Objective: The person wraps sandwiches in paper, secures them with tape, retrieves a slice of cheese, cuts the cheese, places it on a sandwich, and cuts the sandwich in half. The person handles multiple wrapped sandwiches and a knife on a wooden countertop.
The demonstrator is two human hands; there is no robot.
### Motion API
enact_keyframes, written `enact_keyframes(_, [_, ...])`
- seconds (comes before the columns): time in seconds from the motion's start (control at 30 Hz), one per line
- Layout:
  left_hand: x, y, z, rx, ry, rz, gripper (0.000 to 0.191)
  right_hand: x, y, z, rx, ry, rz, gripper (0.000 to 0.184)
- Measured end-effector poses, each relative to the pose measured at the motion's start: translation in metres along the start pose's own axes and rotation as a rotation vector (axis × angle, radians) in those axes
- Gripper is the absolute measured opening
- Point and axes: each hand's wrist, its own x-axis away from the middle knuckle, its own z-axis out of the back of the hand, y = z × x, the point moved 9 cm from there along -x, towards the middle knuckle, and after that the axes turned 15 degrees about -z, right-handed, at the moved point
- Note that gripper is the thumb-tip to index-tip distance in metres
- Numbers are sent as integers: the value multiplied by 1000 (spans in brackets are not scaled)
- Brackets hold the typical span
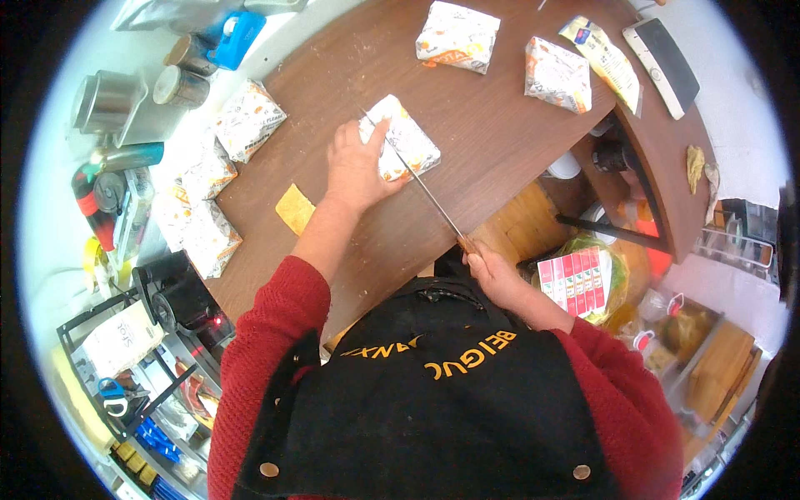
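Observation:
A paper-wrapped food packet [409, 147] with orange and grey print lies on the brown wooden table [325, 75]. My left hand [356, 165] presses on its left side, thumb and fingers spread around it. In my right hand [497, 275] is the wooden handle of a long knife [431, 197]. The thin blade runs diagonally over the packet, its tip beyond the far left edge, close to my left hand's fingers. Whether the blade has gone into the paper, I cannot tell. Below my left wrist lies a yellow cloth or sponge sheet [295, 209].
More wrapped packets stand at the left [250, 122] and far side [459, 36], with another wrapped packet [558, 75] at the right. Near it are a printed pouch [603, 59] and a black-and-white device [664, 65]. Metal canisters [181, 86], a blue tape dispenser [237, 40] and a black machine [181, 300] line the left.

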Motion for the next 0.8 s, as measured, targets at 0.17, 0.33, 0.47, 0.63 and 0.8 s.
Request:
enact_keyframes(0.17, [-2, 3, -3, -64, -26, -28, 82, -47, -43, -2, -41, 51, 93, 36])
enact_keyframes(0.33, [-2, -2, 1, -98, -20, 32, 83, -79, -61, 0, 88, 94, 54, 37])
enact_keyframes(0.47, [-1, 0, 1, -86, -43, 40, 82, -23, -35, 9, 36, 169, 116, 36])
enact_keyframes(0.63, [0, 7, -1, -68, -45, -13, 82, -14, -24, 2, -7, 48, 40, 38])
enact_keyframes(0.8, [0, 9, 0, -58, -19, -18, 82, -71, -60, 0, 76, 144, 86, 39])
